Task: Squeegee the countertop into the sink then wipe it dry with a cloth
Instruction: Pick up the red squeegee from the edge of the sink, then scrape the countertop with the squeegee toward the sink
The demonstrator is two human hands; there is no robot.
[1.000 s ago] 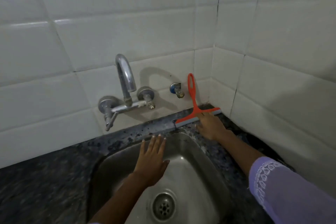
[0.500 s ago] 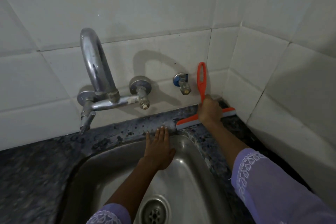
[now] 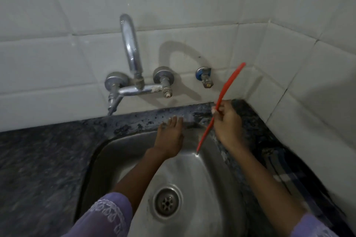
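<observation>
My right hand (image 3: pixel 228 124) grips the red squeegee (image 3: pixel 229 83) at the back right of the sink. The squeegee is lifted off the counter and seen edge-on, its handle pointing up toward the wall and its lower end hanging over the sink's back edge. My left hand (image 3: pixel 169 137) lies flat, fingers together, on the back rim of the steel sink (image 3: pixel 210 188), fingertips touching the dark speckled countertop (image 3: pixel 48 159). No cloth is in view.
A chrome tap (image 3: pixel 131 59) with two valves juts from the white tiled wall above the sink. A small blue-collared valve (image 3: pixel 204 77) sits to its right. The tiled side wall (image 3: pixel 312 92) closes the corner. The drain (image 3: pixel 167 201) is in the sink's middle.
My right hand has lifted the squeegee from the counter against the wall and turned it edge-on over the sink's back edge. My left hand has stayed on the rim.
</observation>
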